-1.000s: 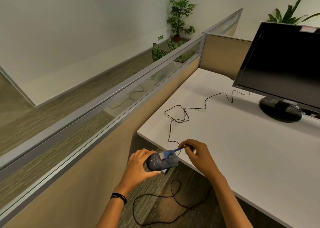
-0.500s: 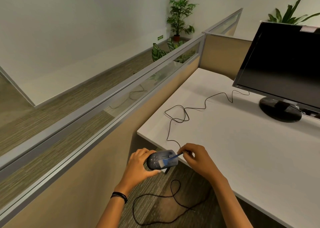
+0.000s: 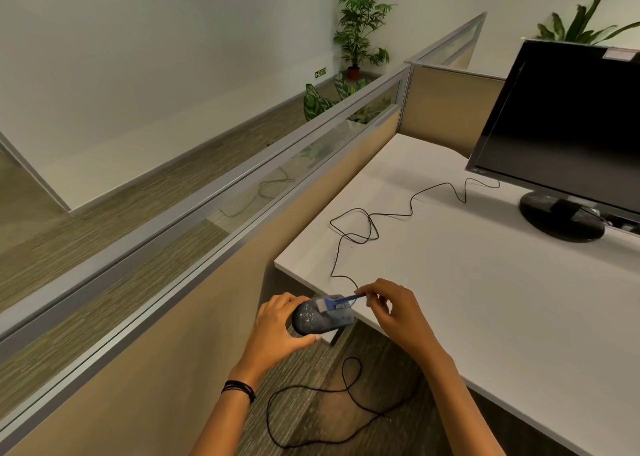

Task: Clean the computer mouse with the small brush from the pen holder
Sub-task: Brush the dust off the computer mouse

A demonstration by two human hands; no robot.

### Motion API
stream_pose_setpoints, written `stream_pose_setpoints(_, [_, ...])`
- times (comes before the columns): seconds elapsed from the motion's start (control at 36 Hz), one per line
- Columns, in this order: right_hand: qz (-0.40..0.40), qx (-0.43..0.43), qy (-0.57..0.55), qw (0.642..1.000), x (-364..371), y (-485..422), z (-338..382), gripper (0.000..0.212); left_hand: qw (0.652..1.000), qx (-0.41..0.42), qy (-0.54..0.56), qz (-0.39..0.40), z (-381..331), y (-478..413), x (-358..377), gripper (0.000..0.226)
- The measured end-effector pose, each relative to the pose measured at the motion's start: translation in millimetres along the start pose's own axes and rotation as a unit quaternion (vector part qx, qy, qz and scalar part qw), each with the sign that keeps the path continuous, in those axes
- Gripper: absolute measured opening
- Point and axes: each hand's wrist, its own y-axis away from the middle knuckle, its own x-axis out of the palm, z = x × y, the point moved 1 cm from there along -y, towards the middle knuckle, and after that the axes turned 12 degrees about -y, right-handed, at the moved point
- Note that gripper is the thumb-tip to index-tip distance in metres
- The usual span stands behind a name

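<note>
My left hand [image 3: 277, 327] grips a dark computer mouse [image 3: 320, 318] speckled with pale dust, held in the air just off the desk's front left corner. My right hand [image 3: 394, 313] pinches the thin handle of a small blue brush [image 3: 337, 302]. The brush's pale bristles rest on the top of the mouse near its middle. The mouse's black cable [image 3: 367, 227] loops across the desk toward the monitor. The pen holder is not in view.
A white desk [image 3: 502, 300] carries a black monitor [image 3: 568, 123] on a round stand at the right. A beige partition with a glass strip [image 3: 242, 213] runs along the left. A loose loop of cable [image 3: 311, 403] hangs over the carpet below my hands.
The brush head has shifted back along the top of the mouse toward my left hand after a stroke toward the right. The mouse stays in the same place.
</note>
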Motion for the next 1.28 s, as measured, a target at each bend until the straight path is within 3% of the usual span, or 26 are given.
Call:
stream_pose_setpoints(0.47, [0.039,0.011,0.0,0.999,-1.7,0.1,0.3,0.022,1.0,0.009,-0.005,-0.001,1.2,-3.2,1.8,0.067])
stream_pose_setpoints(0.89, [-0.001,0.005,-0.033,0.999,-1.3,2.0,-1.5,0.019,1.0,0.008,-0.004,-0.005,2.6,-4.0,-1.0,0.067])
stream_pose_setpoints(1.06, [0.028,0.018,0.02,0.999,0.7,-0.5,-4.1,0.019,1.0,0.006,-0.007,-0.002,4.5,-4.4,-1.5,0.069])
stream_pose_setpoints(1.28, [-0.003,0.019,-0.063,0.998,2.7,0.3,4.2,0.021,1.0,-0.006,-0.011,-0.01,4.2,-4.0,1.5,0.067])
